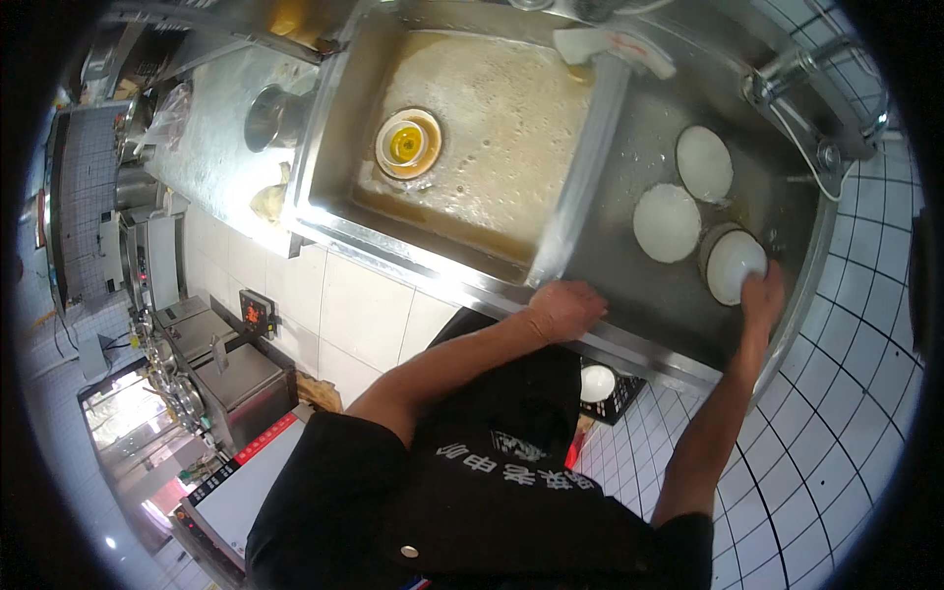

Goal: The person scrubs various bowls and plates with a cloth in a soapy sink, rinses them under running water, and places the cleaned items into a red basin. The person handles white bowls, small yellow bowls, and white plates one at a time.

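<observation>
My right hand (764, 299) grips the edge of a white bowl (736, 267) in the right sink basin (627, 310). Another round piece shows just behind that bowl. Two more white round dishes (667, 223), (704, 164) lie beside it in the same basin; whether each is a single piece or a stack is hard to make out. At the front rim of the sink (627, 346) rests my left hand (569, 310), its fingers bent and partly blurred. In the left basin, a small white bowl (408, 144) with yellow inside sits in cloudy, foamy water (487, 140).
A white cloth (616, 50) hangs over the divider's far end. The faucet (793, 74) stands at the far right. Left of the sink are a steel pot (273, 118) and a counter (214, 147). Below the front rim, a black crate (619, 398) holds a white bowl (597, 383).
</observation>
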Demonstrator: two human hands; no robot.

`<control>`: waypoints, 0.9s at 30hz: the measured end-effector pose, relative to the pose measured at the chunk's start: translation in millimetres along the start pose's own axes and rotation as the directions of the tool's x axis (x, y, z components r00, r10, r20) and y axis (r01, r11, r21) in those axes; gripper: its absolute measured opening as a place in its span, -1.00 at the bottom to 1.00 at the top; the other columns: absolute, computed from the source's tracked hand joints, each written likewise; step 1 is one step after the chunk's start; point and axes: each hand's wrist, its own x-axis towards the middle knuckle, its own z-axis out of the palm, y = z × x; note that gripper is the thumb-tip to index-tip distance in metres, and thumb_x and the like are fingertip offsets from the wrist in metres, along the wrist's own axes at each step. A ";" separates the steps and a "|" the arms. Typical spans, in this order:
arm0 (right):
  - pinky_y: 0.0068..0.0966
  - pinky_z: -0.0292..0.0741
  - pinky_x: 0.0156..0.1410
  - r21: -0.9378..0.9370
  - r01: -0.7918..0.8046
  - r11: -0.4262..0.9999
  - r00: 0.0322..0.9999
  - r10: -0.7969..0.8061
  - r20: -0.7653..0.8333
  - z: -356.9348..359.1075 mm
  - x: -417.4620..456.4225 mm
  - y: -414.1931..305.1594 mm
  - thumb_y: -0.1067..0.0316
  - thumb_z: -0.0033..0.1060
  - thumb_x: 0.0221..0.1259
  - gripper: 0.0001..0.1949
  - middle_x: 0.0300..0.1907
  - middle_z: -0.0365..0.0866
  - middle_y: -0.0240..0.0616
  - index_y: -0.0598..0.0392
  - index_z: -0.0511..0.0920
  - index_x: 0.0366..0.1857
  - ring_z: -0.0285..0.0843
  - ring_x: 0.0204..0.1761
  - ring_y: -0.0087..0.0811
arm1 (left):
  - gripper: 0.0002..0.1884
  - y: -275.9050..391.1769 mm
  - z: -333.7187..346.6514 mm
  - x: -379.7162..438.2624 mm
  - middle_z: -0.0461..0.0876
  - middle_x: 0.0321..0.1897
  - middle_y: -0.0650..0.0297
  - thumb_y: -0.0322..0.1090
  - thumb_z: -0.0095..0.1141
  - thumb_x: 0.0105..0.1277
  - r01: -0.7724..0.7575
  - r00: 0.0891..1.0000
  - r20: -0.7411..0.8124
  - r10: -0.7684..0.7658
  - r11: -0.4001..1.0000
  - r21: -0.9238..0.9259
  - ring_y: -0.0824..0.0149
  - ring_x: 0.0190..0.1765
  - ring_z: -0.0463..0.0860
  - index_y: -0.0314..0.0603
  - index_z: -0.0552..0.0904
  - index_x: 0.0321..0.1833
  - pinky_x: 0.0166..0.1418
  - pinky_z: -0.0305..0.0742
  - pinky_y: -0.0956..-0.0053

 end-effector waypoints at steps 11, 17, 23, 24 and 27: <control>-0.17 0.57 0.26 0.872 -0.259 0.415 0.923 0.371 0.098 -91.2 -161.7 3.7 0.34 0.29 0.28 -0.49 0.11 0.63 0.11 0.31 0.47 0.29 0.63 0.15 0.03 | -0.76 -1.3 15.4 -7.4 0.72 -0.47 0.13 -0.10 0.21 0.40 -0.130 0.989 0.087 0.122 0.987 0.093 0.02 -0.37 0.72 -0.05 0.72 -0.33 -0.34 0.62 0.09; -0.26 0.64 -0.09 0.746 -0.293 0.598 0.846 0.526 -0.089 -6.0 -311.5 20.3 0.29 0.26 0.35 -0.62 -0.09 0.67 0.04 0.31 0.53 0.13 0.66 -0.17 -0.12 | -0.70 1.3 30.1 -13.9 0.76 -0.35 0.05 -0.05 0.12 0.47 -0.132 0.990 -0.014 0.137 0.971 0.202 -0.07 -0.29 0.73 -0.06 0.79 -0.25 -0.21 0.62 0.05; -0.40 0.73 -0.43 0.933 -0.334 -0.134 0.419 0.866 0.274 97.3 -568.7 126.8 0.30 0.15 0.42 -0.69 -0.20 0.68 -0.06 0.37 0.54 0.02 0.72 -0.39 -0.31 | -0.52 -3.9 51.4 -22.5 0.72 -0.21 -0.13 0.00 -0.14 0.59 -0.088 0.990 0.134 0.043 0.934 0.345 -0.23 -0.16 0.69 -0.24 0.71 -0.24 -0.11 0.55 -0.05; -0.40 0.73 -0.42 0.912 -0.329 -0.246 0.318 0.881 0.352 115.7 -616.9 137.3 0.31 0.11 0.44 -0.69 -0.20 0.68 -0.05 0.38 0.53 0.03 0.72 -0.40 -0.31 | -0.54 -9.4 54.0 -23.8 0.74 -0.22 -0.12 -0.02 -0.09 0.59 -0.158 0.984 0.127 0.124 0.939 0.305 -0.24 -0.15 0.71 -0.25 0.74 -0.19 -0.08 0.57 -0.02; -0.40 0.76 -0.35 0.845 -0.234 -0.480 0.112 0.850 0.514 193.2 -753.1 165.0 0.35 -0.02 0.45 -0.69 -0.23 0.68 -0.06 0.41 0.53 0.05 0.72 -0.40 -0.30 | -0.55 -41.2 52.2 -30.9 0.77 -0.20 -0.01 0.00 -0.01 0.60 0.013 0.994 0.102 -0.038 0.972 0.234 0.04 -0.15 0.72 -0.30 0.73 -0.01 -0.02 0.57 0.15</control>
